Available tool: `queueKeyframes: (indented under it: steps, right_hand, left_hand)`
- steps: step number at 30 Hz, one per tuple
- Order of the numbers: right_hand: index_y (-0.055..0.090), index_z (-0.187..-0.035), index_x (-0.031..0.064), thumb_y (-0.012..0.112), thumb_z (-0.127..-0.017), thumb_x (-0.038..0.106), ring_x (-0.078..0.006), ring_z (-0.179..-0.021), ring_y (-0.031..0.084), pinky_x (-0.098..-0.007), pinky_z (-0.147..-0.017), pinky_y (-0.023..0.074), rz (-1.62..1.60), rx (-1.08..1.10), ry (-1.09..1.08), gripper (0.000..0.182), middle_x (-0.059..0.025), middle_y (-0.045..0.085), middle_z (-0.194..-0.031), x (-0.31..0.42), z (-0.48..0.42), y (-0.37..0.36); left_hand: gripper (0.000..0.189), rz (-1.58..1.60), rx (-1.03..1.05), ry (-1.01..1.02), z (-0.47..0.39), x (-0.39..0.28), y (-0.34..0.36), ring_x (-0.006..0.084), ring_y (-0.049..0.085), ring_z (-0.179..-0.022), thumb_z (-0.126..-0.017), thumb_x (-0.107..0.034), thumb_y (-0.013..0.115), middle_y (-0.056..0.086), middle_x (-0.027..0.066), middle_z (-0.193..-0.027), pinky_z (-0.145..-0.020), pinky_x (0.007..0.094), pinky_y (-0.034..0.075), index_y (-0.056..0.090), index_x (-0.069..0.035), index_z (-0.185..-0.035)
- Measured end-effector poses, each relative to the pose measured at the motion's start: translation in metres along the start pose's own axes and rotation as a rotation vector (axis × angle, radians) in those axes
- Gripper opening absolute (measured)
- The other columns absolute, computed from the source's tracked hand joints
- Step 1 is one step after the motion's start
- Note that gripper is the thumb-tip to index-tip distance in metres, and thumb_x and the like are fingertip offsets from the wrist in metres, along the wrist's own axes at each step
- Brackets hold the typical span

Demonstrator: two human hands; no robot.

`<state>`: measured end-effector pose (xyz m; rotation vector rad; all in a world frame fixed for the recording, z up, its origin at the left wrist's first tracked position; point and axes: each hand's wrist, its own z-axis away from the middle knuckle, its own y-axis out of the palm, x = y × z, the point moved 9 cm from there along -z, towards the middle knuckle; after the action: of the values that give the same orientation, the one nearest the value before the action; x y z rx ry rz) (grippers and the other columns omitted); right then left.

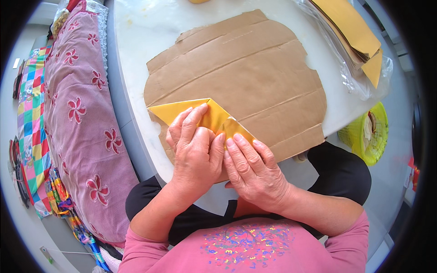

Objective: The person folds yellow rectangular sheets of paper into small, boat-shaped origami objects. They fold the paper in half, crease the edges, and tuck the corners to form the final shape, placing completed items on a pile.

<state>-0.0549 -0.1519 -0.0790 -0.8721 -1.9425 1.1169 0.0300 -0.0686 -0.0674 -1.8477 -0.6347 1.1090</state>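
Observation:
A folded sheet of shiny gold paper lies on a flat piece of brown cardboard, with a pointed corner reaching left and a slanted edge on the right. My left hand holds the paper, its fingers bent over the middle and its thumb near the lower edge. Beside it, the fingertips of my right hand press on the paper's lower right part. Both thumbs are close to the near side of the cardboard. My hands hide much of the paper's lower half.
The cardboard rests on a white marbled table. At the far right, a stack of gold paper sheets sits on clear plastic wrapping. A yellow-green basket stands below the right edge. Leftward is a pink flower-patterned cover.

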Motion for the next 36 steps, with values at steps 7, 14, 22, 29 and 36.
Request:
queueKeyframes:
  steps: [7, 14, 22, 29, 36]
  right_hand:
    - [0.058, -0.128, -0.0016, 0.059, -0.089, 0.023, -0.0291, -0.133, 0.051, -0.0477, -0.112, 0.0352, -0.016, 0.006, -0.002, 0.046, -0.0156, 0.058, -0.132, -0.002, 0.000, -0.001]
    - [0.057, -0.131, -0.0025, 0.061, -0.087, 0.028, -0.0289, -0.134, 0.050, -0.0480, -0.112, 0.0339, 0.018, 0.019, -0.015, 0.054, -0.0167, 0.057, -0.136, -0.001, -0.002, -0.001]
    - [0.056, -0.131, -0.0029, 0.054, -0.097, 0.036, -0.0314, -0.133, 0.050, -0.0475, -0.109, 0.0366, 0.050, 0.035, -0.054, 0.052, -0.0196, 0.056, -0.137, -0.001, -0.004, -0.001]
    - [0.057, -0.129, -0.0050, 0.058, -0.093, 0.029, -0.0320, -0.131, 0.052, -0.0431, -0.105, 0.0413, 0.042, 0.029, -0.021, 0.050, -0.0204, 0.058, -0.133, -0.006, -0.007, -0.003]
    - [0.061, -0.121, -0.0045, 0.062, -0.089, 0.040, -0.0313, -0.124, 0.056, -0.0417, -0.097, 0.0447, -0.072, 0.001, -0.014, 0.054, -0.0203, 0.061, -0.128, -0.011, -0.016, -0.016]
  left_hand:
    - [0.016, 0.030, -0.019, -0.025, -0.002, 0.001, -0.002, 0.0372, 0.045, -0.126, -0.083, -0.011, 0.071, 0.055, 0.0179, -0.133, -0.106, 0.0474, 0.030, 0.060, -0.002, -0.077]
    - [0.014, 0.038, -0.087, 0.046, 0.000, -0.003, -0.003, 0.0374, 0.048, -0.121, -0.076, -0.012, 0.073, 0.053, 0.0195, -0.130, -0.103, 0.0468, 0.034, 0.070, -0.011, -0.089]
    - [0.034, -0.076, -0.085, 0.168, 0.008, -0.009, 0.004, 0.0369, 0.048, -0.123, -0.075, -0.020, 0.071, 0.051, 0.0216, -0.137, -0.103, 0.0554, 0.030, 0.075, -0.020, -0.109]
    - [0.042, -0.186, -0.007, 0.173, 0.009, -0.013, 0.009, 0.0356, 0.044, -0.127, -0.080, -0.023, 0.065, 0.047, 0.0216, -0.141, -0.104, 0.0586, 0.026, 0.068, -0.019, -0.122]
    - [0.043, -0.164, -0.004, 0.134, 0.007, -0.010, 0.007, 0.0345, 0.045, -0.126, -0.080, -0.021, 0.066, 0.050, 0.0188, -0.138, -0.105, 0.0570, 0.025, 0.068, -0.014, -0.122]
